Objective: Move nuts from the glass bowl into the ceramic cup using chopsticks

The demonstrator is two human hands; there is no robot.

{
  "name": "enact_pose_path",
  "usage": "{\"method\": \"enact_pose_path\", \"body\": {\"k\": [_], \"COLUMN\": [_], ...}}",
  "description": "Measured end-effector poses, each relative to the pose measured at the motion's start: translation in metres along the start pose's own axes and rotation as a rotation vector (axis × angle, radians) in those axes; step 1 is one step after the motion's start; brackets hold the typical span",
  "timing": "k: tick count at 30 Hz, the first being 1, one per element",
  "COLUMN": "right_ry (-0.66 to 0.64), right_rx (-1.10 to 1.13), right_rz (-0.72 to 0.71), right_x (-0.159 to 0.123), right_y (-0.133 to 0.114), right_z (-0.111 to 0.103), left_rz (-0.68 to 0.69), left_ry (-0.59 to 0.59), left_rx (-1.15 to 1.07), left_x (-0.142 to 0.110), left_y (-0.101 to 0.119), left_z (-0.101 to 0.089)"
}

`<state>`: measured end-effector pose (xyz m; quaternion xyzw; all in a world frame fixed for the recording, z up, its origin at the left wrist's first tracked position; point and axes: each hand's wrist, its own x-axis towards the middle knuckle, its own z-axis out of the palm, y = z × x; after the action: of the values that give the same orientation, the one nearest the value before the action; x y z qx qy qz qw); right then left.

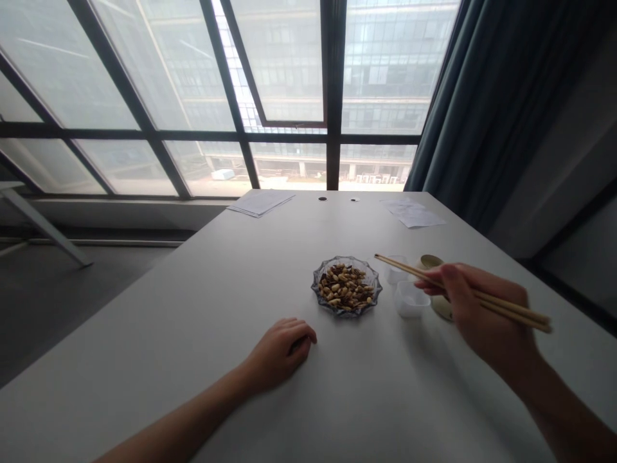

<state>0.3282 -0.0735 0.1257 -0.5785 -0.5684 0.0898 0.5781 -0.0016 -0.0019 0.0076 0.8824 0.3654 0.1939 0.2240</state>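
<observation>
A scalloped glass dish (345,312) heaped with roasted peanuts (345,287) sits mid-table. My left hand (282,355) rests on the tabletop just short of the dish, fingers curled around nothing. My right hand (475,315) is raised to the right of the dish and holds a pair of wooden chopsticks (414,276), their tips pointing away from me above a small clear plastic cup (396,270). Just under my fingers stands a second clear cup (411,299). A beige bowl (429,262) is partly hidden behind my right hand.
The white table (231,308) ends near a large window (212,96). Stacks of paper (261,203) and loose sheets (412,214) lie at its far end. A dark curtain (482,109) hangs at the right, and a slanted metal leg (41,225) stands at the left.
</observation>
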Motion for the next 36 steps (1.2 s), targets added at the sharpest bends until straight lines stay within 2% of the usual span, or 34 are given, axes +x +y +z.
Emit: {"method": "enact_pose_path", "body": {"k": [2, 5, 8, 12, 15, 18, 32, 36], "right_ry": [0.140, 0.279, 0.421, 0.555, 0.540, 0.497, 0.521, 0.490], "right_rx": [0.005, 0.011, 0.044, 0.145, 0.269, 0.353, 0.368, 0.353], "right_rz": [0.010, 0.060, 0.194, 0.408, 0.503, 0.560, 0.428, 0.478], "right_x": [-0.003, -0.015, -0.036, -0.063, -0.074, -0.078, -0.082, -0.083], "right_y": [-0.001, 0.009, 0.029, 0.068, 0.099, 0.116, 0.119, 0.121], "right_z": [-0.023, -0.058, -0.086, -0.107, -0.114, -0.117, -0.118, -0.115], "left_rz": [-0.003, -0.010, -0.006, -0.004, -0.004, -0.009, -0.006, 0.000], "left_ry": [-0.002, -0.008, -0.017, -0.022, -0.019, -0.018, -0.008, -0.012], "left_rx": [0.002, 0.010, 0.014, 0.025, 0.034, 0.037, 0.052, 0.052], "left_x": [0.000, 0.001, 0.001, 0.001, 0.002, 0.002, 0.002, 0.001], "left_y": [0.000, -0.002, -0.004, -0.005, -0.005, -0.006, -0.007, -0.009], "left_z": [0.000, -0.001, -0.001, 0.000, 0.000, 0.000, -0.002, -0.001]}}
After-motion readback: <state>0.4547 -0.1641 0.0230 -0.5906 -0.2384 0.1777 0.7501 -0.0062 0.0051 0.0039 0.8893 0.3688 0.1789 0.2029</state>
